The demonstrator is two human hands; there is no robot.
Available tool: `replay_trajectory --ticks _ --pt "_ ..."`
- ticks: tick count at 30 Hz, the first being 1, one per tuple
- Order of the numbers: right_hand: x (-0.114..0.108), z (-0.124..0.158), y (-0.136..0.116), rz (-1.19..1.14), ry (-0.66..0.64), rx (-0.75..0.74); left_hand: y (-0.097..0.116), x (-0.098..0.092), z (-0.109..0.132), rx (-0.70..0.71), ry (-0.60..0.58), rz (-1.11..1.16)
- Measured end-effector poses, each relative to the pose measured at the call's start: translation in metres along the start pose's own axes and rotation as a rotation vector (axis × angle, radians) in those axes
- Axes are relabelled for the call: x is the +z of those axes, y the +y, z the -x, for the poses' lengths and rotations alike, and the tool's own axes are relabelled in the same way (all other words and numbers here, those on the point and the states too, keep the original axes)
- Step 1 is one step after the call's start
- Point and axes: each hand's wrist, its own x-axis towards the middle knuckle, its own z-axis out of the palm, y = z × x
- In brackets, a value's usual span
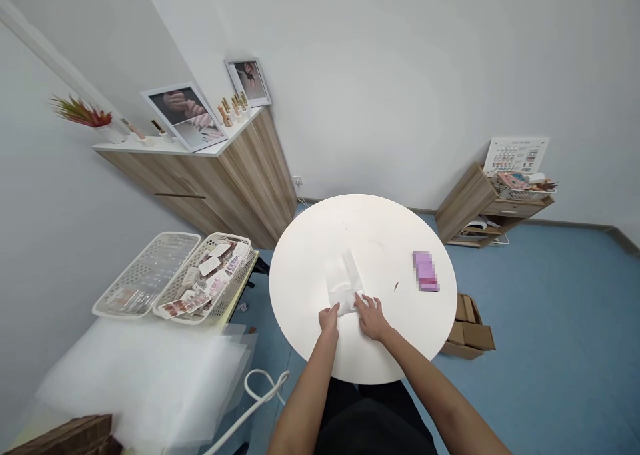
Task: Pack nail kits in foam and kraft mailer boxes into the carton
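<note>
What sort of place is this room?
It looks like a small nail studio: there's a framed photo of painted nails, a nail colour chart, and a basket of packaged nails.

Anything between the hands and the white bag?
Nothing visible. The left hand and right hand are at the near end of the bag; the blurred pink packet lies off to the right on the table.

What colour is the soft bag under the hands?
The bag is whitish and translucent, clearest in the head view.
</note>
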Motion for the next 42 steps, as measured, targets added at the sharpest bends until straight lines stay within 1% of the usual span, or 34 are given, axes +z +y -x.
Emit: replay_trajectory --ticks 4,7,12,16,19,23,26,28,30,31,33,36,38,42 --pt "0.0 -0.001 -0.001 -0.012 -0.012 0.001 0.011 0.0 0.004 -0.04 0.023 0.067" --pt "0.0 0.001 -0.001 -0.015 -0.005 -0.005 0.023 0.001 0.006 -0.024 0.036 0.114" --pt "0.006 0.013 0.004 -0.006 0.053 -0.009 0.046 0.006 0.008 0.092 -0.025 0.177" --pt "0.01 0.02 0.004 0.003 0.056 0.038 0.055 0.005 0.01 0.179 -0.079 0.18" --pt "0.007 0.021 0.003 0.014 0.021 0.028 0.058 0.003 0.007 0.266 -0.144 0.119" --pt "0.004 0.023 0.008 0.023 -0.03 -0.057 0.062 0.0 0.0 0.387 -0.233 -0.032" --pt "0.007 0.024 0.016 -0.004 -0.039 -0.123 0.063 -0.007 -0.002 0.523 -0.245 -0.168" --pt "0.009 0.023 0.022 -0.048 -0.012 -0.156 0.062 -0.014 -0.001 0.644 -0.259 -0.25" --pt "0.009 0.021 0.027 -0.11 0.054 -0.184 0.059 -0.02 0.0 0.736 -0.327 -0.314" --pt "0.008 0.02 0.029 -0.139 0.094 -0.195 0.058 -0.023 0.0 0.757 -0.372 -0.339" --pt "0.006 0.017 0.031 -0.159 0.157 -0.219 0.056 -0.027 -0.002 0.748 -0.463 -0.37" --pt "0.003 0.012 0.032 -0.074 0.194 -0.271 0.059 -0.028 -0.008 0.668 -0.551 -0.363" --pt "0.005 0.007 0.03 0.015 0.199 -0.285 0.063 -0.028 -0.014 0.572 -0.577 -0.325" --pt "0.017 0.0 0.027 0.17 0.22 -0.227 0.073 -0.03 -0.025 0.376 -0.569 -0.178"
